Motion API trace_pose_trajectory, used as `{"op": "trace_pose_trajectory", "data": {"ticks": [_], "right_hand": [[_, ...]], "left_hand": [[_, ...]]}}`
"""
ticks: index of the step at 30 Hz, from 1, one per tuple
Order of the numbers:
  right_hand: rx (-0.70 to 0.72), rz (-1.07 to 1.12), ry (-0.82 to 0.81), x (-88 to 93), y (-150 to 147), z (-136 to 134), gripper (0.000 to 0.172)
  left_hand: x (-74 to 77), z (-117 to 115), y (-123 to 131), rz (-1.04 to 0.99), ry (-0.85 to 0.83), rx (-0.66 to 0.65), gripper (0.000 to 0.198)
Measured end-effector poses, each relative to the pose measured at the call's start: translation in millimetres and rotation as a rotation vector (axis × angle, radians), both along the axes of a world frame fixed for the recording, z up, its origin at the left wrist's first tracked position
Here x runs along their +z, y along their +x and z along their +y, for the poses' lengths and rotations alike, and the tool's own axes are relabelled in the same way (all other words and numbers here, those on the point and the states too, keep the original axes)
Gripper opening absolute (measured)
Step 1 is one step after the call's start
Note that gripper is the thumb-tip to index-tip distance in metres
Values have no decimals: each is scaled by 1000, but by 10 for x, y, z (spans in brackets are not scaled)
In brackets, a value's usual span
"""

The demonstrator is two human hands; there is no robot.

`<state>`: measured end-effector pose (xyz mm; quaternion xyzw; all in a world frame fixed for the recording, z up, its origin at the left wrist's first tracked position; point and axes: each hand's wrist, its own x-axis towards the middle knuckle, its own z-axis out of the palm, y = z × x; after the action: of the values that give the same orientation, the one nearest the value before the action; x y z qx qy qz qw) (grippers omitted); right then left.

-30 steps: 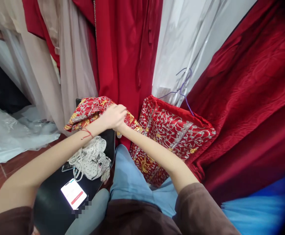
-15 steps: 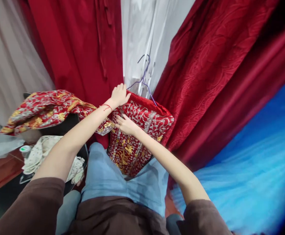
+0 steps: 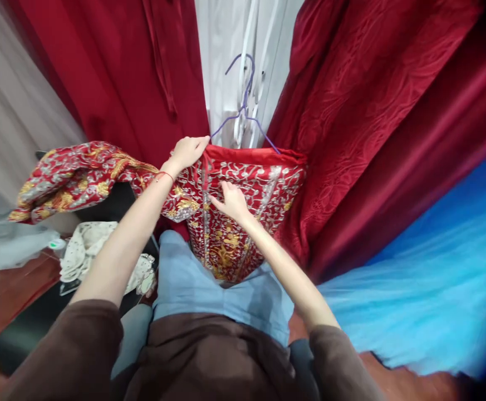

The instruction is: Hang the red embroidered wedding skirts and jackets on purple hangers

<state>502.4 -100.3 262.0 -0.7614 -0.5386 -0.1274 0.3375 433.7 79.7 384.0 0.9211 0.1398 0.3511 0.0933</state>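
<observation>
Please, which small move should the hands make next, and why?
Perhaps raise the right hand to the top right corner of the red embroidered garment: the left hand is at its top left corner, beside the purple hanger, while the right is lower, over the front.

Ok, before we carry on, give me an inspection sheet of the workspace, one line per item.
Surface: smooth black seat-like surface at the person's left, partly hidden by the left arm.
Handled things: red garment with silver and gold embroidery, with a thin purple hanger at its top; long embroidered red-and-gold cloth beside it, whether joined unclear.
Clutter: dotted off-white cloth bundle on the black surface.
Hands: left hand appears to grip the garment's upper left corner; right hand open at its front.
Cables: nothing seen.
Surroundings: plain red hanging fabric, patterned dark-red fabric, sheer blue fabric.
</observation>
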Motion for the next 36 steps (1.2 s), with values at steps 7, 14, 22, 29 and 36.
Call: {"op": "trace_pose_trajectory", "data": {"ticks": [7,14,22,29,36], "right_hand": [[216,789,469,-133,-524,315,40],[-23,712,532,-424,-600,-336,42],[-187,568,432,-608,-502,-353,42],[-311,531,257,-916,-445,-193,41],[-458,435,330,-872,-339,-324,36]], "left_hand": [[-117,-313,-145,-5,64,134,57],[-137,-396,-167,32,134,119,47],[-169,-428,-188,61,194,167,45],[-221,-452,-195,54,221,153,37],[-220,-373,-161,60,183,150,38]]}}
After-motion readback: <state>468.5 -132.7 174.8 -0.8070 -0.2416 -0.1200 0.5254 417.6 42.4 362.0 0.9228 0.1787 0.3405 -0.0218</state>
